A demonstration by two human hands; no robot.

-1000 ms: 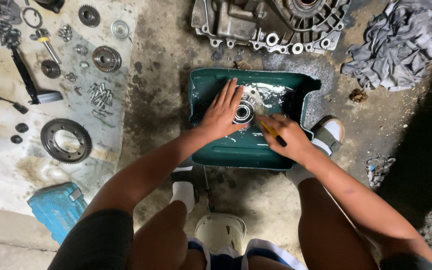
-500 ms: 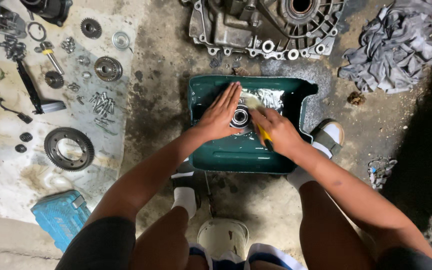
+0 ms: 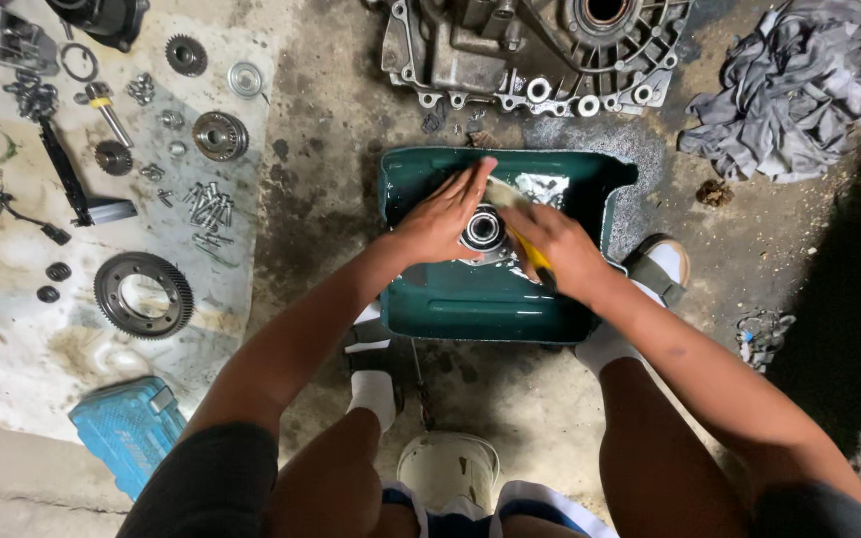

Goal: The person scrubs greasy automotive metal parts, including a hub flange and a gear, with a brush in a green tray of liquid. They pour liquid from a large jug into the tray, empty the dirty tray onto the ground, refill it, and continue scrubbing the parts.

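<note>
On the far left I see a pale sheet (image 3: 12,349) spread over the floor, carrying a big ring gear (image 3: 143,294), a smaller gear (image 3: 219,134), a heap of bolts (image 3: 209,207) and a long black lever (image 3: 64,171); a blue plastic case (image 3: 130,430) lies at its lower edge. Moving toward the middle, a dark green tub (image 3: 470,304) sits on the concrete floor between my feet. My left hand (image 3: 440,221) lies flat, fingers stretched out and holding nothing, pressed against the left side of a round metal bearing (image 3: 483,229) that sits in the tub. Just right of it, my right hand (image 3: 562,249) is closed around a yellow-handled brush (image 3: 530,251), whose pale bristle end lies over the bearing's top. Beyond the tub stands a large grey metal housing (image 3: 540,50). Far right, a heap of grey rags (image 3: 784,95) lies on the floor.
</note>
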